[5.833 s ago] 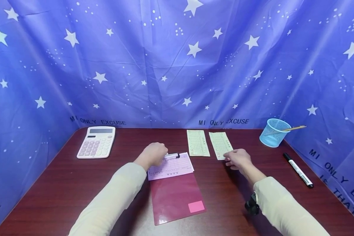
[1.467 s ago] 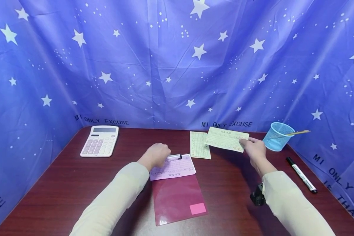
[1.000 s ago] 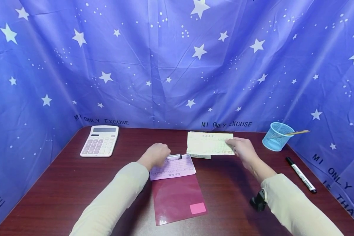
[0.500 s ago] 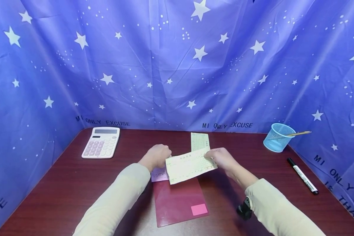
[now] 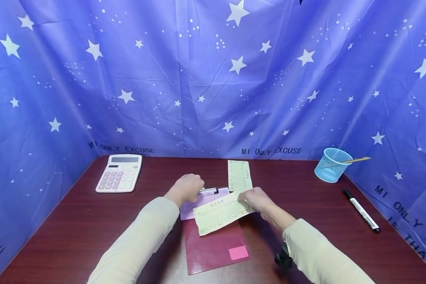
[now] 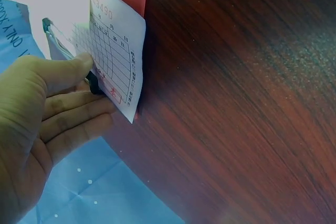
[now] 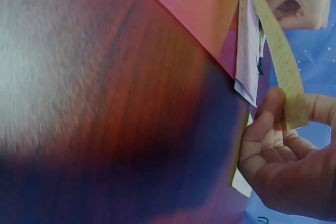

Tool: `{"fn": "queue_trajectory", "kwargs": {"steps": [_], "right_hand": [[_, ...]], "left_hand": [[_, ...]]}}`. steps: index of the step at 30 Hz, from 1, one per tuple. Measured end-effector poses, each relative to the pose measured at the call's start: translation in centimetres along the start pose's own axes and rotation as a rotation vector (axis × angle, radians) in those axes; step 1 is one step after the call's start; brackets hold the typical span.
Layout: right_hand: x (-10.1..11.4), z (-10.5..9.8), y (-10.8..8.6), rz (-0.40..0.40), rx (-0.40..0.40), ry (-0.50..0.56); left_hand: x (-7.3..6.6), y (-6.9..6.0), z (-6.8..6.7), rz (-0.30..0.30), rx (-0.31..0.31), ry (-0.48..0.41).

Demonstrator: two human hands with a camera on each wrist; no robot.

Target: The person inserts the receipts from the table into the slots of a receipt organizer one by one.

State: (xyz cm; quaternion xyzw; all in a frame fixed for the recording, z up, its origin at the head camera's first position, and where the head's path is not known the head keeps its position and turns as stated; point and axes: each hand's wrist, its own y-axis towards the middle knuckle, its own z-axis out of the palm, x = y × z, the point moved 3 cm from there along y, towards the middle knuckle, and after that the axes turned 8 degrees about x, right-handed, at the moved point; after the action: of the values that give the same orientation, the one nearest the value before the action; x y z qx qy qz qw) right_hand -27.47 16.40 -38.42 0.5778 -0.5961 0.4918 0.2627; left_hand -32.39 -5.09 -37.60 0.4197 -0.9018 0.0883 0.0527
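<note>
A translucent dark red clipboard (image 5: 213, 248) lies on the table in the head view, with pink printed forms (image 5: 188, 210) at its clip end. My left hand (image 5: 186, 188) grips the metal clip (image 5: 210, 191); in the left wrist view the thumb presses on it from above, other fingers below. My right hand (image 5: 257, 198) pinches a pale green printed form (image 5: 216, 217) by its right end, thumb on top. That form is held above the clipboard and covers part of the pink ones. Behind it lies a second green form (image 5: 239, 173) on the table.
A white calculator (image 5: 119, 173) stands at the back left. At the back right is a blue mesh pen cup (image 5: 329, 167) with a yellow pencil (image 5: 356, 159) leaning out. A black-and-white marker (image 5: 361, 211) lies to the right. A starry blue curtain (image 5: 206, 79) encloses the table.
The right hand has picked one green form off the table, turned it sideways, and carried it left and nearer, over the clipboard. The left hand has stayed at the clip.
</note>
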Motion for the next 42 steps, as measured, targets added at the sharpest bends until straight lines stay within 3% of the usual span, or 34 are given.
{"fn": "queue_trajectory", "kwargs": {"steps": [10, 17, 27, 35, 42], "right_hand": [[-0.1, 2.5, 1.2, 0.002, -0.034, 0.108], [0.6, 3.8, 2.1, 0.012, -0.067, 0.145], [0.6, 4.1, 2.5, 0.072, -0.158, -0.038], [0.3, 4.1, 2.9, 0.098, -0.102, 0.129], [0.2, 4.3, 3.4, 0.147, -0.111, 0.149]], "left_hand": [[-0.2, -0.3, -0.2, -0.006, 0.008, 0.002], [-0.1, -0.3, -0.4, -0.035, 0.058, -0.036], [-0.2, -0.3, -0.3, -0.014, 0.048, -0.041], [0.0, 0.0, -0.5, -0.026, 0.067, -0.07], [0.2, -0.1, -0.6, -0.012, 0.061, -0.063]]}}
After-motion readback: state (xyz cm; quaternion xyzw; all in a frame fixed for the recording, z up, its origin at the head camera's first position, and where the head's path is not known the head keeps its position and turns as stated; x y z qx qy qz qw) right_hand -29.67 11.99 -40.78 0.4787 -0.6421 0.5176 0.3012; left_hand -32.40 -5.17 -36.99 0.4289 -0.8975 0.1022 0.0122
